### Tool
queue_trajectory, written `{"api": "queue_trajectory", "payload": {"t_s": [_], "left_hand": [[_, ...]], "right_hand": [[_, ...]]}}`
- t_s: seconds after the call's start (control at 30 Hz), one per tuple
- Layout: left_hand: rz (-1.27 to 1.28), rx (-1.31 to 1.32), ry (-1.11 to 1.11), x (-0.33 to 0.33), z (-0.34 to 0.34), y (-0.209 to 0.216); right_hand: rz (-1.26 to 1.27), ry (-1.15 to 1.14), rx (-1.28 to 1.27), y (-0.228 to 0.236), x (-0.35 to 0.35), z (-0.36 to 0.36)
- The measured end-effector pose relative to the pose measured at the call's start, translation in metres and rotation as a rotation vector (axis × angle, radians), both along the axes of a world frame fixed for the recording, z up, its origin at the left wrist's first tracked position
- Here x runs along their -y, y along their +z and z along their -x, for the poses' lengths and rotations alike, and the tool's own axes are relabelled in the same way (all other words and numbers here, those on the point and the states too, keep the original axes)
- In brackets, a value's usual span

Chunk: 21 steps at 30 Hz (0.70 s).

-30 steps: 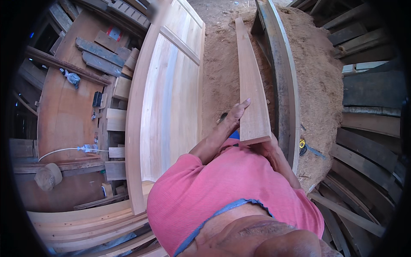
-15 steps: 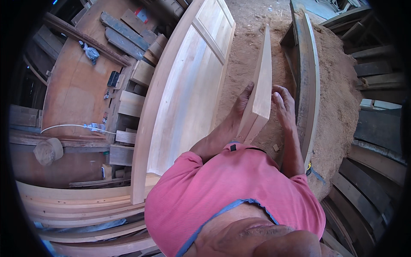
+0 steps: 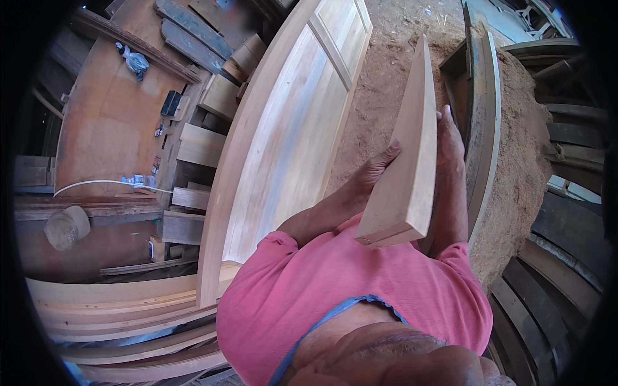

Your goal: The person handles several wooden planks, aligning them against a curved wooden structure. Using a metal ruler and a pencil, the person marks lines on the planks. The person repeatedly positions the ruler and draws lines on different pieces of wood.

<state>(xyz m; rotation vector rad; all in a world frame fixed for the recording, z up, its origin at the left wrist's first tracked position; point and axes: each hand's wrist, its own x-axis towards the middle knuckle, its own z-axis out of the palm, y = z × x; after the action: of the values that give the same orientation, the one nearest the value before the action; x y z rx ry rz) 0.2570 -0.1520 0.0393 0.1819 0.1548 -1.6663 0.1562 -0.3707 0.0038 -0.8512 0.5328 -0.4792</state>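
A long pale wooden board [image 3: 405,151] stretches away from my chest, its near end close to my shirt. My left hand [image 3: 380,164] grips the board's left side, the thumb resting on the wide face and the other fingers hidden beneath. Against the opposite side lies my right hand [image 3: 452,141], its fingers pointing away from me and partly covered by the board. Between them the two hands hold the board off the ground.
A large panelled wooden door [image 3: 277,148] lies to the left. Beyond it is a brown workbench [image 3: 106,122] with wood blocks [image 3: 199,145] along its edge. A long upright plank [image 3: 487,128] stands at right beside sawdust [image 3: 524,148]. Stacked boards [image 3: 122,309] fill the lower left.
The board has turned so its wide face shows more, and its near end has lifted. My right hand has shifted from bent fingers near the edge to lying along the board's right side.
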Motion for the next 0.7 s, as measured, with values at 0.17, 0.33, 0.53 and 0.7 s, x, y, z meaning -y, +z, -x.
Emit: {"api": "queue_trajectory", "payload": {"t_s": [0.17, 0.33, 0.53, 0.7], "left_hand": [[0.003, 0.136, -0.062, 0.044, 0.042, -0.010], [-0.003, 0.409, -0.130, 0.054, 0.106, -0.029], [-0.064, 0.500, -0.216, 0.066, 0.182, -0.089], [-0.185, 0.638, -0.381, 0.069, 0.236, -0.166]], "right_hand": [[0.038, -0.121, -0.271, 0.029, 0.022, 0.033], [-0.010, -0.062, -0.352, 0.008, 0.042, 0.104], [-0.055, 0.045, -0.477, -0.057, 0.050, 0.189], [-0.109, 0.081, -0.658, -0.119, 0.053, 0.246]]}}
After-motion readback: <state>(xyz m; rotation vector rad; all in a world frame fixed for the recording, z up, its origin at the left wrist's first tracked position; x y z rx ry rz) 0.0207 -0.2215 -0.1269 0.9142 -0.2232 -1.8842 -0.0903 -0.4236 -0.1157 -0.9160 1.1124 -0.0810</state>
